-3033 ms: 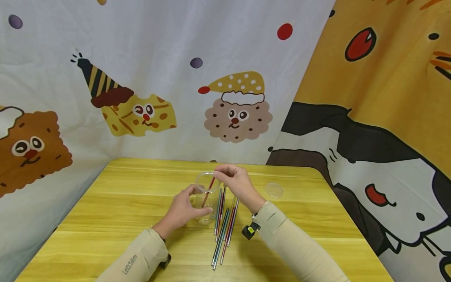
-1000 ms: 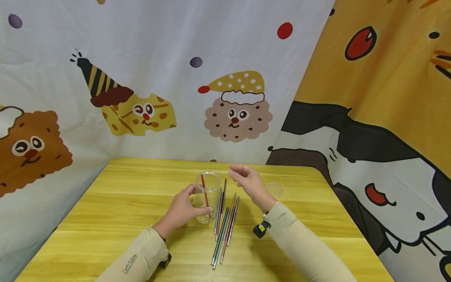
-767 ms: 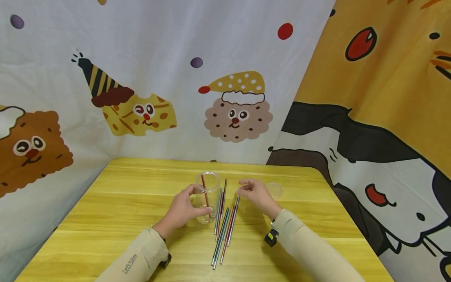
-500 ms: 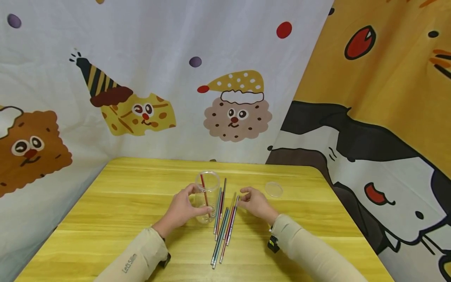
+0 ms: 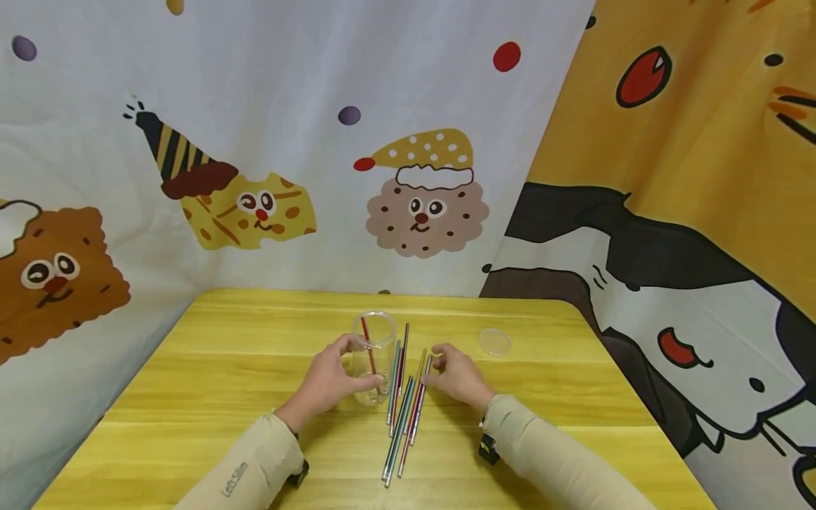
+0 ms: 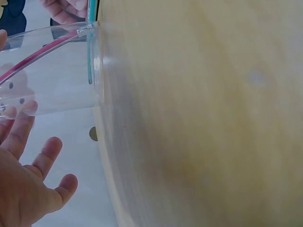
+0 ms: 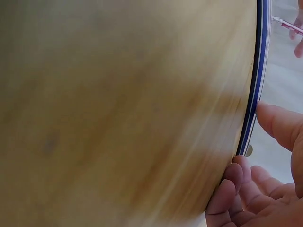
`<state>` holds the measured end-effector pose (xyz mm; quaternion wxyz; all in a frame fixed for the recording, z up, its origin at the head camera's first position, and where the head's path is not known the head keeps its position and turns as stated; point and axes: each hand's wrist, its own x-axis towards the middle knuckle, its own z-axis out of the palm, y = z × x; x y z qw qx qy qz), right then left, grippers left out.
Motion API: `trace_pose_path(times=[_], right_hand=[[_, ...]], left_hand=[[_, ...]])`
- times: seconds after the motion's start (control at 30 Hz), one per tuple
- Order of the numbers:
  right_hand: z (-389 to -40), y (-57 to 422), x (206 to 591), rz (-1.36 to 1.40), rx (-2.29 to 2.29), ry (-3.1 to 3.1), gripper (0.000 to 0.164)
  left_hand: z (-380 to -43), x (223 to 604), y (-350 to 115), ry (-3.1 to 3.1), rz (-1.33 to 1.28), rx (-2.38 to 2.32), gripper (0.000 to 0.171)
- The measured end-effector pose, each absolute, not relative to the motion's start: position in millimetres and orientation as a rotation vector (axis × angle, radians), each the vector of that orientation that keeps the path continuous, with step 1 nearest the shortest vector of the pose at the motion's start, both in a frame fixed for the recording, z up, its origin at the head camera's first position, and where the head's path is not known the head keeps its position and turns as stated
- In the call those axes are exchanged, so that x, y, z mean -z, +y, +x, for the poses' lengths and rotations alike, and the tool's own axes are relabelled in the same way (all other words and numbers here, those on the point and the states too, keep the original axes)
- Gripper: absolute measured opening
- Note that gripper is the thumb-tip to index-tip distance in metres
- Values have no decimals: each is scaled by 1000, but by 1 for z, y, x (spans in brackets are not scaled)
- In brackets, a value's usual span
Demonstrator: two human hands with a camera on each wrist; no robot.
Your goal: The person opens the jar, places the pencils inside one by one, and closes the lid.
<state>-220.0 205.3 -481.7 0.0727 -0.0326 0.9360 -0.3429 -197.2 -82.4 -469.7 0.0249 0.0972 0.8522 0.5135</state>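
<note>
My left hand (image 5: 328, 375) grips a tall clear plastic jar (image 5: 363, 365) upright on the table, thumb in front and fingers around its far side. One red pencil (image 5: 369, 340) leans inside it; its silver ferrule shows at the jar's bottom in the left wrist view. Just right of the jar lies a loose bunch of pencils (image 5: 398, 418), teal, red, dark and purple, with silver ends. At the bunch's upper right end is my right hand (image 5: 460, 377). In the right wrist view its thumb touches a blue-purple pencil (image 7: 258, 66), fingertips by the pencil's end, with a gap between.
A round clear lid (image 5: 495, 342) lies flat behind my right hand. The yellow wood-grain table (image 5: 191, 397) ends at a printed cartoon curtain (image 5: 287, 269). Wrist cameras are strapped at both sleeves.
The red pencil, earlier held by my right hand at the jar's mouth, was let go inside. My right hand then moved right and down to the bunch. My left hand stayed on the jar.
</note>
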Motion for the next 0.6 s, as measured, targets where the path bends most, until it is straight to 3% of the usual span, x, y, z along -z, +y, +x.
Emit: trace_pose_path(times=[0.3, 0.6], right_hand=[[-222, 213, 480, -73, 1030, 2796, 73], [-230, 240, 471, -21, 909, 2877, 62]], left_hand=[[-196, 471, -82, 2634, 309, -1603, 63], [-197, 470, -82, 2636, 313, -1600, 62]])
